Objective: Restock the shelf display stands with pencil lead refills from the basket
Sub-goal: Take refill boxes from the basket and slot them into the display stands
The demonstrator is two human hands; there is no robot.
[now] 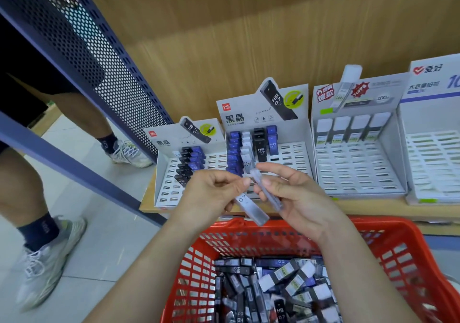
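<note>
This is a stationery shop. Just beyond the left hand (pixel 209 193) and right hand (pixel 301 198), printed cardboard display stands (pixel 266 113) line a wooden shelf (pixel 373 207), some slots holding lead refills (pixel 260 146). Below the hands sits a red shopping basket (pixel 398 255) heaped with more packs (pixel 281 275). Left of the left hand, a perforated metal shelving panel (pixel 82 49) rises from a tiled floor (pixel 99 248).

Head camera, facing forward-down, close above basket (pixel 403 260), display stands (pixel 263 113) ahead.
</note>
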